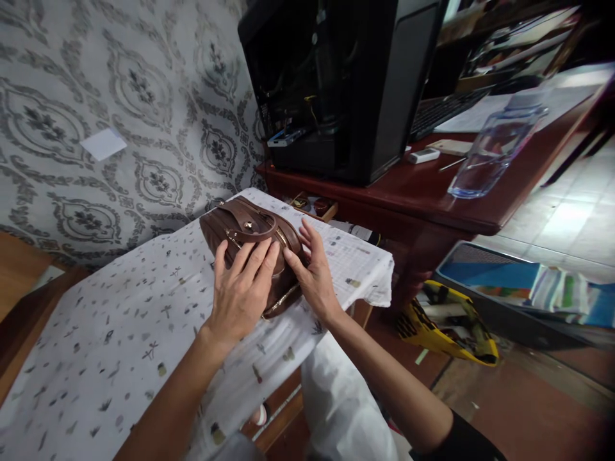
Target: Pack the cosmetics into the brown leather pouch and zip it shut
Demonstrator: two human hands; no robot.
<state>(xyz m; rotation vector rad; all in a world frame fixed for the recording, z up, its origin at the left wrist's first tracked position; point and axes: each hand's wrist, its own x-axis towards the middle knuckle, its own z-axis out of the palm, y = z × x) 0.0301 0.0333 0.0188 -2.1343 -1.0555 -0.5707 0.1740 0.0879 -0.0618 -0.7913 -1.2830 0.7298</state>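
Note:
A brown leather bag [216,224] with gold zippers and a strap lies on a white patterned cloth [144,307]. My left hand [245,288] rests on the bag's near left side, its fingers spread over the leather. On the bag's right edge is my right hand [314,272], with thumb and fingers apart, the thumb touching the leather. Neither hand is closed around the bag. Part of the bag's front is hidden under my fingers.
A black computer case [336,96] stands on a dark red desk [432,192], with a clear bottle [494,153] and a keyboard to the right. Below are a yellow and black bag [451,349] and a grey bin [509,314]. Patterned wall [144,96] behind.

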